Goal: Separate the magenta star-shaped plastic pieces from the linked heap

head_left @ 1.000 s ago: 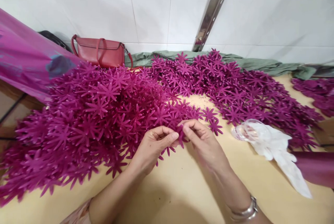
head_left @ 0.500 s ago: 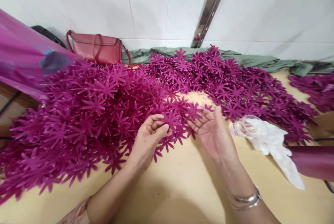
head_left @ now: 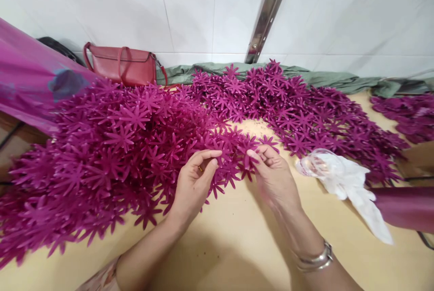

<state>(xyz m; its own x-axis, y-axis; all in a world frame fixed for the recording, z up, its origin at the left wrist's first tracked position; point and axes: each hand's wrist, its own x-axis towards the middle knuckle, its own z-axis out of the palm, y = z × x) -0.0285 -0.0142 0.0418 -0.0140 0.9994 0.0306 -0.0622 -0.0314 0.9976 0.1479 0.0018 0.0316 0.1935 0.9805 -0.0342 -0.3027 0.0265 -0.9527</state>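
My right hand pinches a magenta flower-shaped piece with narrow petals between thumb and fingers. Facing it, my left hand has its thumb and forefinger stretched toward the same spot, their tips slightly apart beside more petals; I make out no piece held there. Behind and left of the hands spreads a large heap of matching flower pieces. Some pieces lie directly under the fingertips, so their outlines merge.
A second, darker heap of flower pieces lies at the back right. A crumpled white plastic bag rests on the pale table. A red handbag stands against the tiled wall, near a metal bracket and green cloth.
My right hand has turned from an open palm to a pinch on a flower piece. My left thumb and forefinger have loosened from the piece they were pinching.
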